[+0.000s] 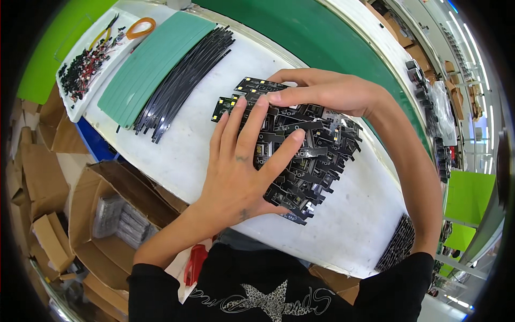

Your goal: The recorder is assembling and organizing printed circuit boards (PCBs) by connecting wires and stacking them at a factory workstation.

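A heap of black circuit boards (300, 166) with small yellow and white parts lies on the white table in front of me. My left hand (236, 155) rests over the left side of the heap, palm down, its fingers spread apart. Its fingertips touch boards near the far left corner. From the right, my right hand (327, 94) reaches across the far edge of the heap. Its thumb presses on top, close to my left fingertips, while the other fingers curl behind a board (260, 85) at that corner and are partly hidden.
Black strips (185, 80) and green strips (155, 61) lie at the far left. Beyond them, a white tray (120, 51) holds small wired parts, pliers and an orange ring. Cardboard boxes (86, 214) stand at the lower left. More dark pieces (396, 244) sit by my right elbow.
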The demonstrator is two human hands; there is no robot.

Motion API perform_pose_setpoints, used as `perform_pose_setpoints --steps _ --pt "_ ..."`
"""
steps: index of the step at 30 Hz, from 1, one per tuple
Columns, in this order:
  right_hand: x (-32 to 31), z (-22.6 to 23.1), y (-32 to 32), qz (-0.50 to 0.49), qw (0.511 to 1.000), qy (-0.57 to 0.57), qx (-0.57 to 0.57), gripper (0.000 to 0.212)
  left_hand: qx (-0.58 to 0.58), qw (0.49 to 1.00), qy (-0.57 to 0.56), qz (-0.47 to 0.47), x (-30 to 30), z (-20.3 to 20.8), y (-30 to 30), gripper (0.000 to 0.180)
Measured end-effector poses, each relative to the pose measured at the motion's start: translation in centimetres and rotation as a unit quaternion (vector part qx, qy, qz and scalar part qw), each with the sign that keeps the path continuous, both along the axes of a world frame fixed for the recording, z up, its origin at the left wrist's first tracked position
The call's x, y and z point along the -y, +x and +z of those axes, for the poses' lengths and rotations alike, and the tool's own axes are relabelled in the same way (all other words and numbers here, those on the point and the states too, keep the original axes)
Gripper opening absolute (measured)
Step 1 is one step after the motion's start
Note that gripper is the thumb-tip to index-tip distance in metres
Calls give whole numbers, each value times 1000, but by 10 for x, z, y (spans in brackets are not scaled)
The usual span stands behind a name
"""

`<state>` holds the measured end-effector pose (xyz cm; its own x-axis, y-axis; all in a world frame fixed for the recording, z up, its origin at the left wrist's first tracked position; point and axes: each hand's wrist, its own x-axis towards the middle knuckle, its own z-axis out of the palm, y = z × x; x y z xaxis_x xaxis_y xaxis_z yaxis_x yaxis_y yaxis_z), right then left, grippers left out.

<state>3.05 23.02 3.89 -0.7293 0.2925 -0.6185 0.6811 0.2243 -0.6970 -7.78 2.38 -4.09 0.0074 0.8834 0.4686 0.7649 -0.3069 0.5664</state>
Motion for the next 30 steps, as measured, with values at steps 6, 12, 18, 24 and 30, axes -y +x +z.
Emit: perform_pose_setpoints --steps 6,12,18,24,30 --pt "4 -6 12 -53 998 -7 -44 76 -9 999 33 13 -3 0 2 102" --pt "17 22 18 -90 993 37 -69 77 -41 994 95 26 -13 9 2 76" --pt "12 35 31 -119 985 -2 -122 49 -82 986 144 12 -28 29 -2 67" --pt "20 40 53 -156 975 42 -151 51 -149 968 199 -41 -41 34 -4 86" --pt "21 50 88 -208 939 84 -262 51 -200 945 244 -87 -57 64 5 83"
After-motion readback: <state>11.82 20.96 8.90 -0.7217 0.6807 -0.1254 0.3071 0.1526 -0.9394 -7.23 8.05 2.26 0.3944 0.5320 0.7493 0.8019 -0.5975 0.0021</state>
